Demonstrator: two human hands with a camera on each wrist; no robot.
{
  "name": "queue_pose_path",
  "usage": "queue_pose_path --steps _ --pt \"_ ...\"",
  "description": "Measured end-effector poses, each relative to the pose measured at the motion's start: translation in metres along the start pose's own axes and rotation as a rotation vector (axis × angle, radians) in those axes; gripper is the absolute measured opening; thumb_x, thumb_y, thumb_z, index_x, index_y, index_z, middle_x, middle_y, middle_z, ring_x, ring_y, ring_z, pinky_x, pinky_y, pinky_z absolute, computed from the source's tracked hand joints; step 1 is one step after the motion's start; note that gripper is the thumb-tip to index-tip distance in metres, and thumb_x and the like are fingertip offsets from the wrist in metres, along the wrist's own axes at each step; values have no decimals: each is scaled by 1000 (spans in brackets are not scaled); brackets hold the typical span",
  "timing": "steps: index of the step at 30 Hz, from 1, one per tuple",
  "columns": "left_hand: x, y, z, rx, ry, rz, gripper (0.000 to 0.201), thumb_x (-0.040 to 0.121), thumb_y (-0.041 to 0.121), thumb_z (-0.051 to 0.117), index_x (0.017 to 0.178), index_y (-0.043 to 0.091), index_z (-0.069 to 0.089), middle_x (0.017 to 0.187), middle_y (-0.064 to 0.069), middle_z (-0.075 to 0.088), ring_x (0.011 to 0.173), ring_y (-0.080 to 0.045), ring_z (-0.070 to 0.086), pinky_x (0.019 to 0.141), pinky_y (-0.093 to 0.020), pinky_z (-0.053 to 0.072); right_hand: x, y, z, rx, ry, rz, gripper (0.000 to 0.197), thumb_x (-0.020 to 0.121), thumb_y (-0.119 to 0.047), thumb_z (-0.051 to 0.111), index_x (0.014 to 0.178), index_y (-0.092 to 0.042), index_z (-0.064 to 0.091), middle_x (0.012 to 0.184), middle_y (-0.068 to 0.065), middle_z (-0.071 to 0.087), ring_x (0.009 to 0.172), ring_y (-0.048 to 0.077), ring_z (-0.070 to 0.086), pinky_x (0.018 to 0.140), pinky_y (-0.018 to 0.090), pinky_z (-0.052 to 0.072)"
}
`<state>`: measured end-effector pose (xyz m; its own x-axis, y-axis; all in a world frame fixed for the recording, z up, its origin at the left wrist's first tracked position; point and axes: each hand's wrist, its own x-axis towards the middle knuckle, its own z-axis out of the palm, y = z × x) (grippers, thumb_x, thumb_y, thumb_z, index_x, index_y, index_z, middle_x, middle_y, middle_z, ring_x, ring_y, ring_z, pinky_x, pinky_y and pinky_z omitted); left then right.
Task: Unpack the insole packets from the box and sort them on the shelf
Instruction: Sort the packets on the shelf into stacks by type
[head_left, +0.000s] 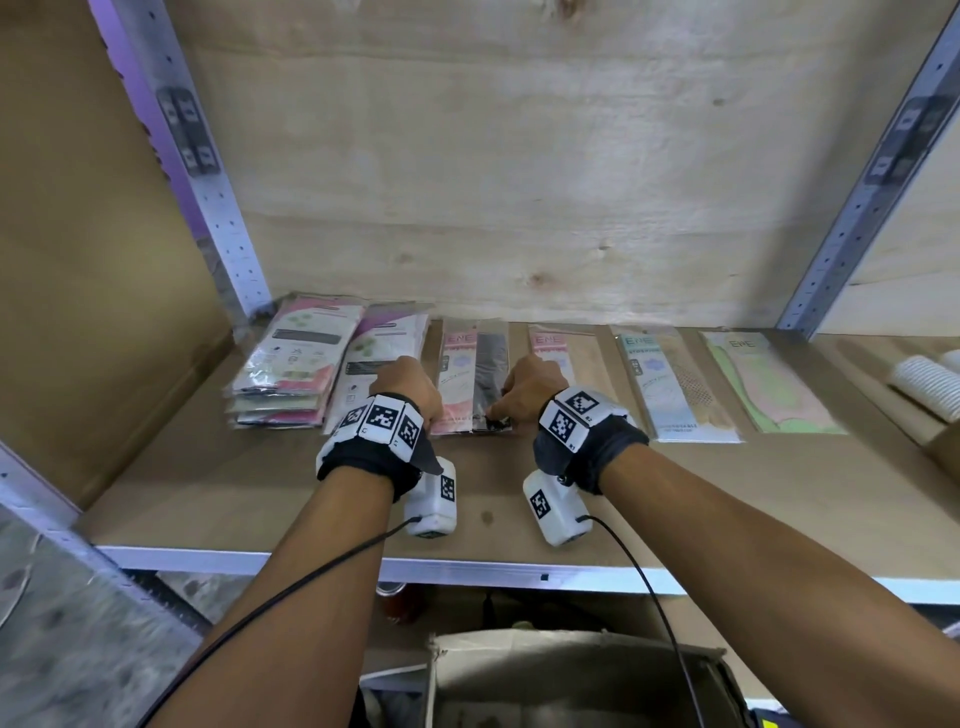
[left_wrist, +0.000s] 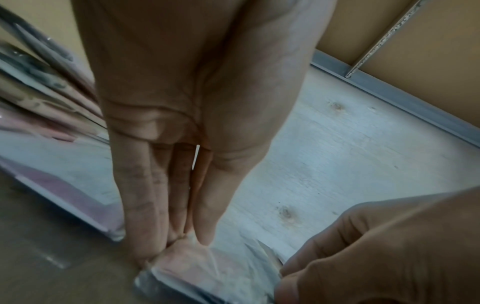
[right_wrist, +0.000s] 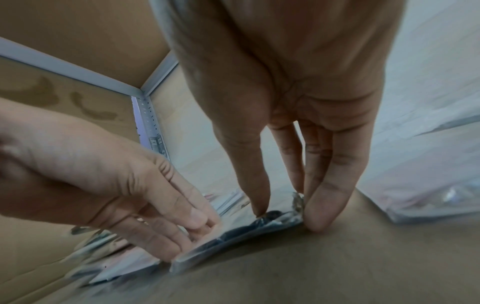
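Insole packet (head_left: 475, 384) lies flat on the shelf (head_left: 260, 499), its near corners pinched by left hand (head_left: 410, 387) and right hand (head_left: 527, 389); likely light, floppy, slippery.

middle packet (head_left: 475, 382): pink and black
far-left stack (head_left: 291, 364): pink, white, green
right packets (head_left: 675, 384): pale blue, tan
wrist bands (head_left: 384, 415): black-and-white squares

Head view looks down onto the shelf (head_left: 260, 499); both close wrist views share it.
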<state>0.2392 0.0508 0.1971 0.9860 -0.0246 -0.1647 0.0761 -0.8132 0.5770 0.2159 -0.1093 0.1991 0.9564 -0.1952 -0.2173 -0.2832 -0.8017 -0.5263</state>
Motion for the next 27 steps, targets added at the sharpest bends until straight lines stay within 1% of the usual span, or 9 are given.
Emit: queue_pose_path --steps 6,9,12,15,18,20,22,25,27 --pt "-3 3 -2 83 44 2 30 82 11 68 110 0 70 109 -17 72 103 -33 70 92 -44 57 0 -1 -3 -53 -25 0 45 72 -25 85 108 -3 67 108 14 67 93 27 69 72 31 57" --pt "-5 5 -16 108 147 -8 30 85 13 64 113 3 71 110 -14 72 100 -32 70 89 -42 59 -4 -1 -5 -65 -14 -16 53 73 -25 85 115 -5 62 114 12 61 100 28 65 83 36 58" --pt "-2 0 -38 -49 248 -38 30 83 15 63 112 10 72 113 -13 71 102 -33 68 91 -44 57 -7 -4 -8 -67 41 -120 56 77 -24 81 125 -7 58 115 11 64 102 29 65 91 42 56" --pt "-2 -15 -57 -251 307 -64 20 83 17 60 96 14 75 97 -13 75 95 -32 71 89 -45 58 -8 -17 -6 25 39 -253 43 82 -20 75 122 -9 60 106 10 70 91 27 69 86 41 58" --pt "-1 -33 -67 -371 322 -72 17 84 15 60 85 13 77 75 -8 77 80 -24 76 85 -41 61 -4 -36 1 217 -15 -274 24 86 -8 71 108 -3 65 82 11 69 61 20 69 66 34 62" --pt "1 -45 -71 -422 308 -57 15 83 10 62 83 11 77 79 -12 77 78 -25 76 83 -44 62 3 -50 10 295 -59 -248 10 86 -6 69 94 -8 64 77 13 69 64 29 71 71 47 62" --pt "2 -52 -74 -452 304 -54 17 81 5 60 72 10 74 76 -14 76 74 -28 76 82 -48 62 12 -63 21 326 -101 -210 10 86 -9 71 85 -13 61 72 13 71 64 31 72 72 51 62" --pt "5 -62 -77 -456 327 -40 21 79 5 56 66 9 72 69 -13 75 68 -27 76 79 -47 62 23 -81 40 301 -147 -179 21 83 -21 78 97 -9 67 68 2 73 70 26 74 71 47 62" --pt "7 -66 -78 -467 325 -26 23 78 3 56 62 7 71 68 -16 74 68 -29 76 77 -48 63 28 -88 50 248 -148 -172 43 76 -26 84 111 -8 66 89 3 74 87 27 73 81 47 60"
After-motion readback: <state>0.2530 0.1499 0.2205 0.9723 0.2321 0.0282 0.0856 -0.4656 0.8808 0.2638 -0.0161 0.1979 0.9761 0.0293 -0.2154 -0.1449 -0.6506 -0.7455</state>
